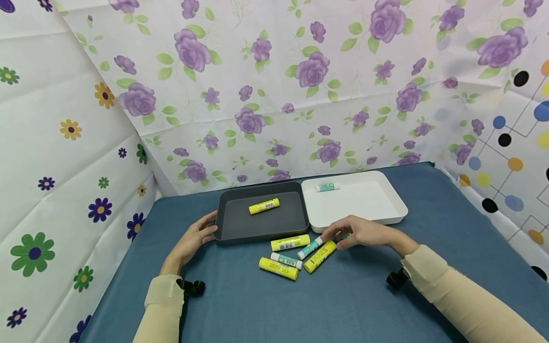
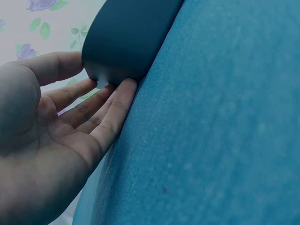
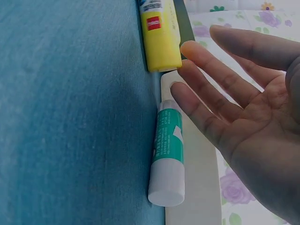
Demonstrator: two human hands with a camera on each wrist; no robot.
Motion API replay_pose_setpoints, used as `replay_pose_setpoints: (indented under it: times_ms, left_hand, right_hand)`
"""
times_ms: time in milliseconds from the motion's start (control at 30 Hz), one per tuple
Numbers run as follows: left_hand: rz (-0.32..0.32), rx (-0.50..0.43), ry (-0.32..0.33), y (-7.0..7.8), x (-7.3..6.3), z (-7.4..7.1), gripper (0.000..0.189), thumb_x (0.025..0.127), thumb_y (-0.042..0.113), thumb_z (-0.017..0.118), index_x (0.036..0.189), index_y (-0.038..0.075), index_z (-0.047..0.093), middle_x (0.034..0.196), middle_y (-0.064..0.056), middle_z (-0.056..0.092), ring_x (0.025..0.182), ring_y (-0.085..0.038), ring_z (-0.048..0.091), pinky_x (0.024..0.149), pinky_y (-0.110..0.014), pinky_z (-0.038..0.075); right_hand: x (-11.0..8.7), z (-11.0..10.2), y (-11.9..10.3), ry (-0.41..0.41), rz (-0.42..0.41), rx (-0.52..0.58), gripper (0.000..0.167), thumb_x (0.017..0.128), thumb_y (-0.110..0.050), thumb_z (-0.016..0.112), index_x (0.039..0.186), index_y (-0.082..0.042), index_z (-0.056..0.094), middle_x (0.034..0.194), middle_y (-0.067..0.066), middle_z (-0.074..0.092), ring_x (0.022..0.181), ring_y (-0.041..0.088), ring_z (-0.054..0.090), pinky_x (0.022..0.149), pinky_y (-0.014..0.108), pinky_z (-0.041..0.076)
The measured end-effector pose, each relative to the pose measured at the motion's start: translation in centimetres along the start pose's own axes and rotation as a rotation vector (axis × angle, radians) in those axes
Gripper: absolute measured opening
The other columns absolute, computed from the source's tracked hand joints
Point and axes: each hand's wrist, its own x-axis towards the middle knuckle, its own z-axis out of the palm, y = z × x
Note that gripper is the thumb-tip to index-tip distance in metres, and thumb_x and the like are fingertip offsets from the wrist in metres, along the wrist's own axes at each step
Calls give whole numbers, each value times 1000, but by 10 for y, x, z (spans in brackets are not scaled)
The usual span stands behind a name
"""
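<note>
My left hand (image 1: pixel 195 240) touches the left wall of a dark grey tray (image 1: pixel 225 233), its fingers extended against the corner in the left wrist view. A yellow glue stick (image 1: pixel 263 206) lies in that tray. My right hand (image 1: pixel 364 232) hovers over a group of glue sticks in front of the trays, fingers fairly straight and holding nothing. Close below it are a yellow glue stick (image 1: pixel 320 256) and a white-and-green glue stick (image 1: pixel 310 248). Another white-and-green glue stick (image 3: pixel 168 145) lies beside the white tray (image 1: pixel 360 207), mostly hidden by the hand in the head view.
Nearer me lie a yellow glue stick (image 1: pixel 278 268) and a white-and-green one (image 1: pixel 286 260). Another yellow stick (image 1: pixel 289 242) is by the dark tray's front wall. A white-and-green stick (image 1: pixel 328 187) sits in the white tray. Flowered sheets (image 1: pixel 257 95) hang behind the blue tablecloth (image 1: pixel 240 305).
</note>
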Motion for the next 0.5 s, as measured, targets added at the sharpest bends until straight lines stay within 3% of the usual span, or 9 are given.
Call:
replay_pose_setpoints:
  times_ms: [167,367,500]
  left_hand:
    - [3,-2,-2,0,0,-1,65,112,21,52,167,9,21,168,-24,23,151,-44,31,120,-61,35]
    - [0,-3,-1,1,0,0,65,112,21,53,167,9,21,167,-24,23,151,-44,31,120,-61,35]
    - [2,1,-4,1,0,-1,65,112,21,53,167,9,21,167,-24,23,151,-44,31,120,-62,34]
  right_hand:
    - [1,3,0,0,17,-59,37,97,-6,70,134,-8,71,132,10,70,111,31,63,93,43,55]
    - [2,8,4,5,41,-107,37,94,-9,75,130,-12,73,130,4,70,116,28,61,100,50,50]
    - [3,11,5,-11,43,-104,37,94,-8,75,130,-12,72,129,2,70,114,24,63,101,49,52]
